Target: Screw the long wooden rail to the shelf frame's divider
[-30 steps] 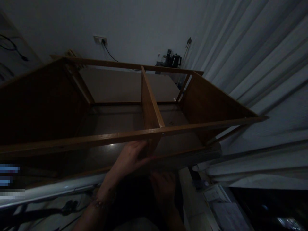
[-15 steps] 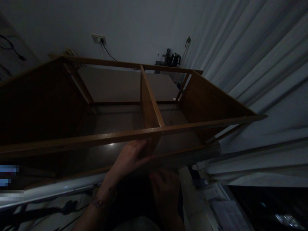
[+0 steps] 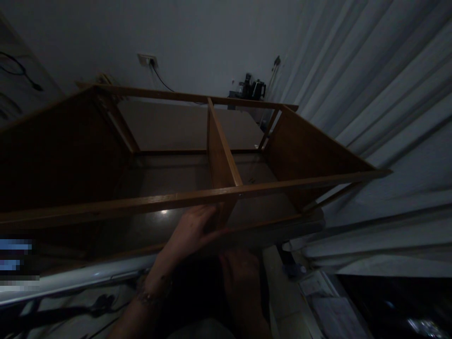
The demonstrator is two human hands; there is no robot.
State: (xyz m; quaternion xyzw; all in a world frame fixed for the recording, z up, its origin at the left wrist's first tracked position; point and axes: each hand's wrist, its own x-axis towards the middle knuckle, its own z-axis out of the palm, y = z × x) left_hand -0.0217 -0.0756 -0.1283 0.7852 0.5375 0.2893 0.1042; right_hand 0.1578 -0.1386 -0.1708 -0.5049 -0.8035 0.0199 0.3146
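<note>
An open wooden unit is spread across the dial from nine to three o'clock, its upright divider standing at the centre. The left hand is held at seven o'clock, below the front rail, with its fingers laid by the divider's left face near the front edge and its thumb parted from them; whether the wood is pinched cannot be told. A bracelet is worn at the left wrist. The right hand is seen at six o'clock, in front of the unit and well below the rail; its fingers appear curled, but in such dim light it cannot be told what, if anything, is gripped. A pale curtain is hung at two o'clock, a black kettle is placed at one, and a wall socket is set between ten and eleven.
</note>
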